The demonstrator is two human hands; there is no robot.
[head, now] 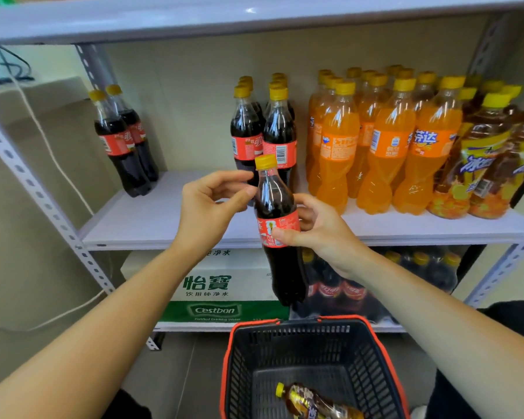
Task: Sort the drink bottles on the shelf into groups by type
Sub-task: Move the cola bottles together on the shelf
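My right hand (318, 234) grips a cola bottle (277, 207) with a yellow cap and red label, upright in front of the grey shelf (152, 219). My left hand (209, 207) is beside the bottle's neck, its thumb and fingertips touching or nearly touching the bottle below the cap. On the shelf stand two cola bottles (121, 140) at the left and a cola group (263, 128) in the middle. To the right come orange soda bottles (384, 140), then iced tea bottles (490, 155) at the far right.
A black basket with a red rim (303, 358) sits below me with one iced tea bottle (315, 403) lying in it. On the lower shelf are a white and green water carton (212, 285) and packed cola bottles (345, 288). A white cable hangs at the left.
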